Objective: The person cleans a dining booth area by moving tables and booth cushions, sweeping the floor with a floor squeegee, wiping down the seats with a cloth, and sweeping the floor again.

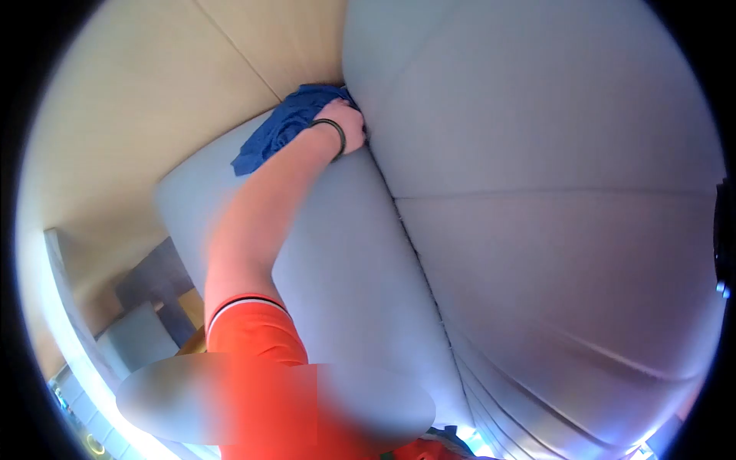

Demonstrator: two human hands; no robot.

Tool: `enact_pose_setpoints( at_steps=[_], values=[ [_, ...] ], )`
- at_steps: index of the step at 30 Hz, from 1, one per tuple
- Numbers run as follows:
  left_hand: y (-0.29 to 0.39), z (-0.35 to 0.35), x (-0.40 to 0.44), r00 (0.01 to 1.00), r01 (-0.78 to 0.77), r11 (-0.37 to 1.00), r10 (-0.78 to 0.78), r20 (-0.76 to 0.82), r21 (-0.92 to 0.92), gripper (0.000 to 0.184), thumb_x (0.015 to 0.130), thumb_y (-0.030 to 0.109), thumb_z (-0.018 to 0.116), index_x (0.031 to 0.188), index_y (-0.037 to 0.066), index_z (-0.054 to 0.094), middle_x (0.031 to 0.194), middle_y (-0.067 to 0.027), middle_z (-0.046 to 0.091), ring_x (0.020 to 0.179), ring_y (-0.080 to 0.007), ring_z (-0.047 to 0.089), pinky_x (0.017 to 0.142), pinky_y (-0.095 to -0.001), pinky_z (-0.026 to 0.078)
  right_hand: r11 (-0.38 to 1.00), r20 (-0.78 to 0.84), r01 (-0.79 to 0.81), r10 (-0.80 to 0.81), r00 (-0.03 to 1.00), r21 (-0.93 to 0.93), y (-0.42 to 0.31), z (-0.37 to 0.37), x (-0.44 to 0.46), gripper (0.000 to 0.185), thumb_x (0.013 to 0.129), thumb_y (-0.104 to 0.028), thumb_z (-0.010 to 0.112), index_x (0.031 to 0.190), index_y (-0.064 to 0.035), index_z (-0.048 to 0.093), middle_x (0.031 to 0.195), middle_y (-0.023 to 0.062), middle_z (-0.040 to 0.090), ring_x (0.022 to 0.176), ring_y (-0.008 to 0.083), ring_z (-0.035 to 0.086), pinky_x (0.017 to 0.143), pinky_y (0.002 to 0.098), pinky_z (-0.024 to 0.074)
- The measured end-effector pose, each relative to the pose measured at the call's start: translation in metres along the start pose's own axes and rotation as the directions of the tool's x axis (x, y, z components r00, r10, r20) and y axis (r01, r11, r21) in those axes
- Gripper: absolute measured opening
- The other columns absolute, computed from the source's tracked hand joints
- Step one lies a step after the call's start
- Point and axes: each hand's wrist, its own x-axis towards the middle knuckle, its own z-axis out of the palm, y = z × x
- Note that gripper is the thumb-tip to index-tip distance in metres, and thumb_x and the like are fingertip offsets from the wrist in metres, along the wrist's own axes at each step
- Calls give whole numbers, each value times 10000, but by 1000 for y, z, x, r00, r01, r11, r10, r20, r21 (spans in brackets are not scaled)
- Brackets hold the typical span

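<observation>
My left hand point(349, 126), with a dark band round its wrist, is closed on a blue cloth point(284, 126) at the upper middle. Its fingers are curled and partly hidden. The hand presses down at the far end of the crease between a grey seat cushion point(337, 268) and the tall grey padded backrest point(537, 138). Most of the crumpled cloth spreads to the left of the hand, over the cushion's far edge and against a beige panel point(176, 92). My right hand is out of view.
The backrest fills the right side, and the beige panel rises at the upper left. At the lower left are a pale upright edge point(80, 353) and a grey padded piece point(138, 341). A dark object point(721, 238) shows at the right edge.
</observation>
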Motion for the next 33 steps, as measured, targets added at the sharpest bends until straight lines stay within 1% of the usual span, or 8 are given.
enact_pose_setpoints(
  at_steps=[10, 16, 21, 27, 29, 30, 32, 33],
  values=[
    [80, 5, -60, 975, -207, 977, 211, 75, -53, 240, 664, 171, 447, 751, 34, 625, 804, -144, 592, 853, -275, 526, 820, -350, 347, 976, 16, 100, -99, 995, -195, -6, -36, 12, 667, 770, -504, 367, 1111, 68, 342, 1069, 251, 447, 843, 398, 511, 703, 476, 425],
    [148, 9, -105, 897, -372, 923, 384, 220, -93, 224, 657, 160, 457, 754, 58, 630, 808, -132, 597, 789, -264, 562, 698, -352, 426, 914, 70, -159, 144, 987, 373, 5, -21, -23, 727, 750, -427, 410, 1266, -7, 117, 1299, 224, 137, 1201, 355, 159, 955, 452, 138],
    [187, 10, -134, 906, -200, 970, 238, 351, -141, 209, 671, 181, 462, 700, 59, 629, 757, -113, 602, 785, -236, 557, 768, -307, 375, 874, 14, -104, 111, 994, 475, 13, -16, -26, 688, 746, -405, 420, 1273, -57, 147, 1310, 171, 156, 1202, 324, 179, 959, 440, 154],
    [262, 72, -186, 928, -374, 889, 357, -111, -264, 198, 671, 181, 467, 676, 52, 617, 719, -122, 593, 733, -268, 554, 670, -371, 421, 881, -10, -11, 18, 1000, 472, 15, -3, -34, 695, 717, -323, 447, 1257, -2, 150, 1284, 246, 152, 1175, 377, 208, 938, 465, 182],
    [308, 77, -217, 836, -346, 757, 517, 184, -555, 203, 650, 203, 468, 655, 53, 605, 681, -163, 567, 675, -299, 549, 591, -396, 434, 889, -39, -3, 23, 999, 457, 12, -13, -34, 690, 730, -354, 446, 1255, -6, 163, 1281, 245, 166, 1176, 374, 211, 938, 465, 184],
    [352, 92, -255, 689, -544, 565, 723, 55, -620, 208, 682, 203, 454, 700, 60, 604, 726, -164, 570, 700, -297, 548, 620, -393, 431, 893, -50, 2, 23, 998, 450, 12, -19, -34, 690, 730, -354, 446, 1255, -6, 163, 1281, 245, 166, 1176, 374, 211, 938, 465, 184],
    [478, 160, -345, 647, -277, 420, 747, 156, -864, 236, 740, 199, 417, 822, 44, 576, 773, -158, 574, 740, -267, 556, 675, -378, 420, 909, -76, 44, -13, 997, 415, 12, -26, -35, 679, 736, -355, 439, 1253, -5, 172, 1279, 241, 179, 1174, 369, 222, 940, 457, 187],
    [494, 148, -379, 679, -251, 62, 723, -130, -966, 232, 760, 203, 408, 822, 36, 557, 765, -155, 566, 748, -271, 547, 694, -353, 415, 905, -97, 74, -36, 995, 418, 14, -25, -36, 671, 740, -345, 441, 1252, -1, 176, 1279, 238, 186, 1171, 367, 231, 942, 447, 193]
  ],
)
